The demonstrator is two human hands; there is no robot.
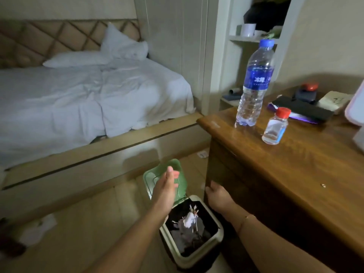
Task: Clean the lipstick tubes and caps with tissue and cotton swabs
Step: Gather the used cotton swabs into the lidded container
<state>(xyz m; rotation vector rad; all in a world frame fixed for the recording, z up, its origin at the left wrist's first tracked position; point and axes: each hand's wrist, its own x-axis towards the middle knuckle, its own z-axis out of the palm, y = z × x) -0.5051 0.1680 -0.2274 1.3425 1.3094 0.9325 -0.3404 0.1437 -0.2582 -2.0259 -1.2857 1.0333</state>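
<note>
Head view: left hand (167,186) is hovering above the small bin (214,223), fingers straight and loosely together, palm turned inward, holding nothing. Just beyond its fingertips the green lid (155,174) is standing up, open. Below and slightly right of that hand, inside the bin's black liner, a crumpled tissue (189,220) is lying with several cotton swabs (192,210) sticking out around it. Right hand (215,195) is resting against the side panel of the wooden desk (295,164), fingers hidden from here, so cannot tell whether it is gripping or flat.

No lipstick tubes or caps are showing clearly; the clutter at the desk's far end, well up and right of the right hand, is too dim to name. A water bottle (254,83) and a small red-capped bottle (275,127) are standing near the desk's edge.

Handling, as judgement: tissue and swabs are featherlight, soft, probably smeared; pinch the tissue bulk, swabs by their stems. Tubes likely small, smooth, slippery; grip round the barrel.
</note>
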